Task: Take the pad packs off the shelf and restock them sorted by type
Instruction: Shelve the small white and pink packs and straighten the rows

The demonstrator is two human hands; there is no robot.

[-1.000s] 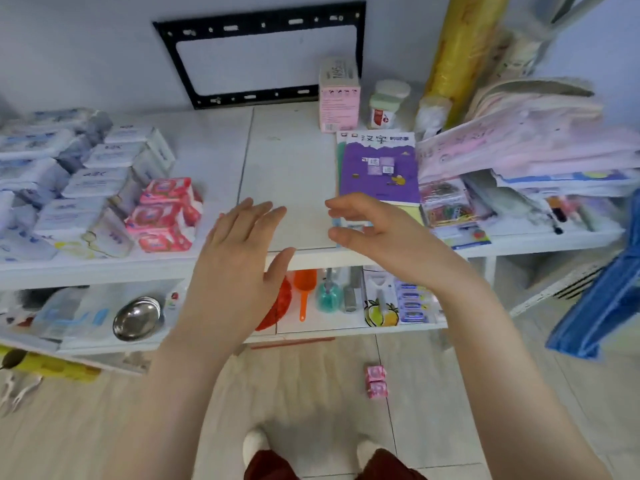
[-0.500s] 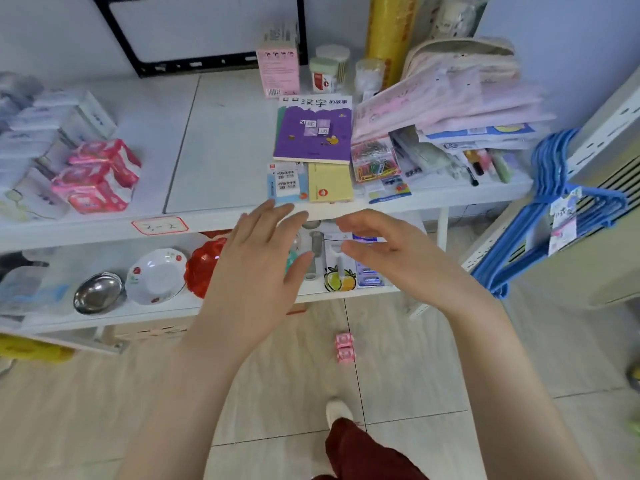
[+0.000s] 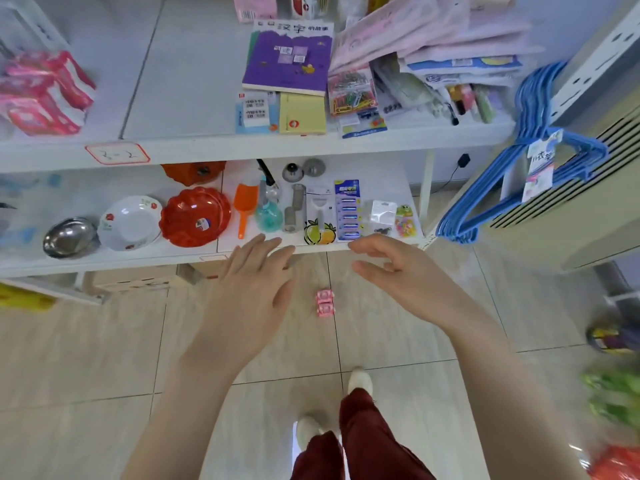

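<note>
A small pink pad pack (image 3: 325,302) lies on the tiled floor between my two hands. My left hand (image 3: 252,289) hovers just left of it, fingers straight, holding nothing. My right hand (image 3: 398,275) hovers to its right, fingers loosely bent, also empty. Both hands are in front of the lower shelf's edge. Red-and-pink pad packs (image 3: 45,95) sit stacked on the left end of the upper shelf (image 3: 194,147); packs farther left are cut off by the frame.
The upper shelf holds a purple book (image 3: 287,60), yellow notes and stationery. On the lower shelf (image 3: 138,258) are bowls, a red plate (image 3: 195,216) and small kitchen items. Blue hangers (image 3: 519,161) hang at the right. My feet stand on the floor below.
The view has tilted down and right, from the upper shelf toward the floor. Both hands have dropped from the upper shelf's edge to beside the pink pack on the floor.
</note>
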